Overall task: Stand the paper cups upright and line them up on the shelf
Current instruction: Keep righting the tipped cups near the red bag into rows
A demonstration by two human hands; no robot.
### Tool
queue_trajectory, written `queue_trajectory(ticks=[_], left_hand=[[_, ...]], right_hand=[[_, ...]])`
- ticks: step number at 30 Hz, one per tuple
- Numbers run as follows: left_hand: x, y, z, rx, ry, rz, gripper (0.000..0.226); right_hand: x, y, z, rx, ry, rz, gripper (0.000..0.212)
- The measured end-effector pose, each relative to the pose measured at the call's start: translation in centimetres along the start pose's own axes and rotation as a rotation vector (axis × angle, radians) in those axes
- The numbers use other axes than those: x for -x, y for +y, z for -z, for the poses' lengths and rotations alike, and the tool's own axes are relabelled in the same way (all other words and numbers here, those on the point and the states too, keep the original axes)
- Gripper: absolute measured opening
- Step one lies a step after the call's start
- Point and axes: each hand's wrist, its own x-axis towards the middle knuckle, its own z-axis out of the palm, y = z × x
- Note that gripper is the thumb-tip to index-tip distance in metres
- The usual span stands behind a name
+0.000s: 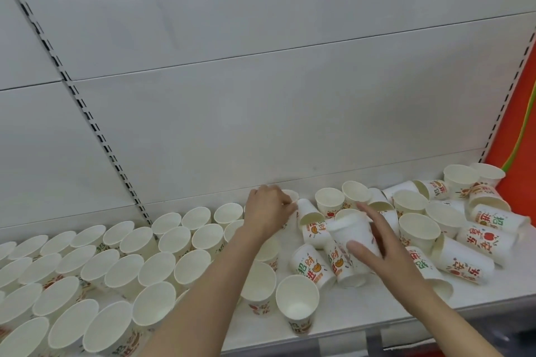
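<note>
White shelf spans the lower frame. Lower left: upright paper cups in tidy rows. Center right to far right: jumbled pile of cups, many on their sides, some upright.

Right hand, center right, is nearer the pile. Its grip is spread wide around an upturned cup, base pointing up and toward the back panel, long axis tilted, mouth down among the fallen printed cups. Thumb on the near side, fingers on the far side.

Left hand, center frame, has its grip pinching the rim of a small cup at the back, at the end of the back row.

Likely next: flip the upturned cup and carry it leftward to the rows.
</note>
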Motion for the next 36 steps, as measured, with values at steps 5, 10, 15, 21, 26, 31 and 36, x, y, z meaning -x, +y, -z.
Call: queue_trajectory(ticks=[5, 10, 15, 21, 26, 31, 36], left_hand=[[1.0, -0.8, -2.2, -0.136, -0.096, -0.004, 0.028], [3.3, 0.0, -1.6, 0.012, 0.064, -0.058, 0.033], [5.3, 2.8, -1.6, -0.217, -0.139, -0.008, 0.052], [5.1, 2.9, -1.3, 0.02, -0.258, 0.177, 0.025], [5.9, 1.9, -0.9, -0.037, -0.003, 0.115, 0.014], [7.0, 2.1, -2.2, -0.246, -0.063, -0.007, 0.023], [3.9, 2.3, -0.4, -0.055, 0.112, 0.036, 0.03]], right_hand=[[4.4, 2.4, 0.5, 0.187, -0.006, 0.024, 0.078], [5.7, 4.5, -1.2, 0.351, -0.014, -0.023, 0.076], [4.8, 5.5, -3.6, 0.476, 0.009, 0.057, 0.075], [4.4, 6.0, -4.3, 0.58, 0.009, 0.117, 0.083], [4.9, 5.4, -3.4, 0.669, 0.163, 0.269, 0.064], [0.3, 5.1, -2.2, 0.833, 0.389, 0.48, 0.031], [-6.1, 4.9, -1.5, 0.999, 0.365, 0.505, 0.017]])
